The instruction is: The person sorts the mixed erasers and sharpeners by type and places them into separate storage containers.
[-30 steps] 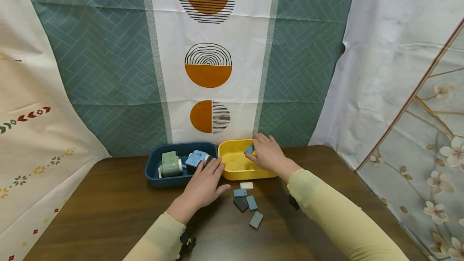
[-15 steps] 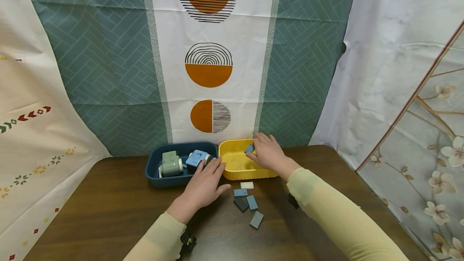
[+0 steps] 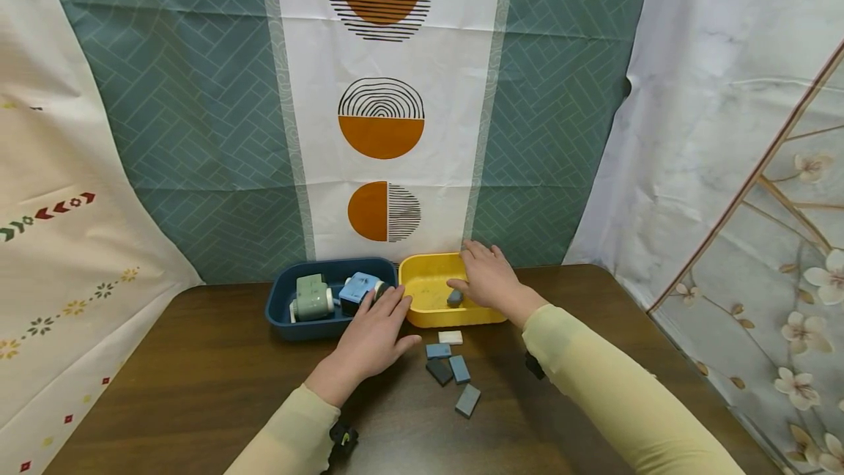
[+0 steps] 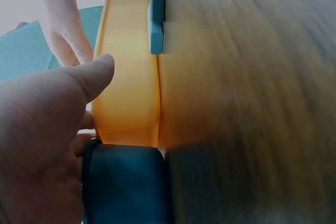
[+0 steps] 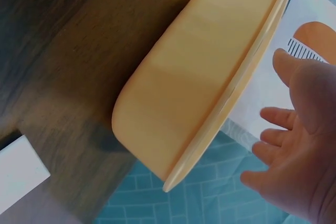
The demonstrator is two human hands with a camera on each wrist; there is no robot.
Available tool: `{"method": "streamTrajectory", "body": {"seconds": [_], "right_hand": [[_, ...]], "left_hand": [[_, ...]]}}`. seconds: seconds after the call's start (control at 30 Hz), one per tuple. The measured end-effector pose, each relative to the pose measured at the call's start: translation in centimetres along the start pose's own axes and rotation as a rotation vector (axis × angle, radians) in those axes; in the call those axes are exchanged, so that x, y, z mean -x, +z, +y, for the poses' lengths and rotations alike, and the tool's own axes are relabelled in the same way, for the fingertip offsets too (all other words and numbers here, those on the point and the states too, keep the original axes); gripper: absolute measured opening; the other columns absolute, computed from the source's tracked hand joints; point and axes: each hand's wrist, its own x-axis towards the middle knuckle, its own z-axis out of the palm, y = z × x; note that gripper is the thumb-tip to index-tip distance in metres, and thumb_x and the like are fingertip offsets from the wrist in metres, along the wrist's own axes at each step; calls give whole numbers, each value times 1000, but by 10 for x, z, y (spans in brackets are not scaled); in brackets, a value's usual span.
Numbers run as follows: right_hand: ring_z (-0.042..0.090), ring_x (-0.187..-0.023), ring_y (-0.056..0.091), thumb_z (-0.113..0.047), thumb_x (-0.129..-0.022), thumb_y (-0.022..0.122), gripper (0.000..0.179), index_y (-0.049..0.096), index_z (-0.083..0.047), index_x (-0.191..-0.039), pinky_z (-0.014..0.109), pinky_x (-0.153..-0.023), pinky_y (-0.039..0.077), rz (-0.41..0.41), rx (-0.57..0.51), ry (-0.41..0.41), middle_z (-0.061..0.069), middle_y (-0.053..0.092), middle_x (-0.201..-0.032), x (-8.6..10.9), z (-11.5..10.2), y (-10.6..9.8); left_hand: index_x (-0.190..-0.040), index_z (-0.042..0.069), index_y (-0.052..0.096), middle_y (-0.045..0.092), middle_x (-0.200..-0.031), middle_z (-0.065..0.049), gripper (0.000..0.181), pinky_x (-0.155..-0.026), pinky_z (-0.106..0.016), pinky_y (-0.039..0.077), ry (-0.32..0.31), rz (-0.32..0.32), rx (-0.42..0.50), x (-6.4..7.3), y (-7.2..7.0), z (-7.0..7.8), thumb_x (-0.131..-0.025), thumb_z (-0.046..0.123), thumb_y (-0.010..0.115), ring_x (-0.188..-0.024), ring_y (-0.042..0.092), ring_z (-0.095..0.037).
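Note:
My right hand hovers over the yellow tray, its fingers spread and nothing between them in the right wrist view. Below the thumb, inside that tray, is a small grey-blue block. My left hand lies with extended fingers over the near rims where the dark blue tray meets the yellow one. In the left wrist view its thumb overlaps the yellow tray's wall. On the table in front are a white block, two blue blocks, a dark block and a grey block.
Inside the dark blue tray sit a boxy green item with white parts and a light blue and black one. Patterned cloths hang behind and at both sides of the wooden table.
The grey-blue block, earlier between my right thumb and fingers, has been let go and is now lower in the yellow tray. Both hands have stayed nearly in place.

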Motion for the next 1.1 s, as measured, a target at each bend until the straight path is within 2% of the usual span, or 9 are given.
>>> {"method": "streamTrajectory", "body": {"seconds": [0.23, 0.5, 1.1], "right_hand": [[40, -161, 36, -53, -110, 66, 82, 43, 2, -167, 65, -131, 24, 17, 3, -8, 23, 36, -175, 7, 8, 2], [41, -162, 34, -57, -111, 62, 85, 37, -1, -170, 66, -131, 22, 12, -6, -12, 21, 33, -177, 24, 21, -1], [44, -159, 39, -52, -108, 69, 85, 41, 2, -168, 69, -128, 26, 89, 7, -60, 23, 38, -174, 66, 47, -3]], "left_hand": [[-165, 4, 50, 38, -175, -18, 78, -133, -62, 19, -6, 4, 9, 1, 0, 1, -108, 52, 70, -163, 34, -36], [-167, 5, 48, 36, -177, -16, 79, -135, -60, 16, -23, -12, 2, -1, 0, 1, -108, 55, 68, -164, 32, -34], [-167, 6, 47, 36, -177, -16, 80, -134, -60, 16, -25, -11, 5, -1, -2, 2, -108, 55, 68, -164, 31, -34]]}}
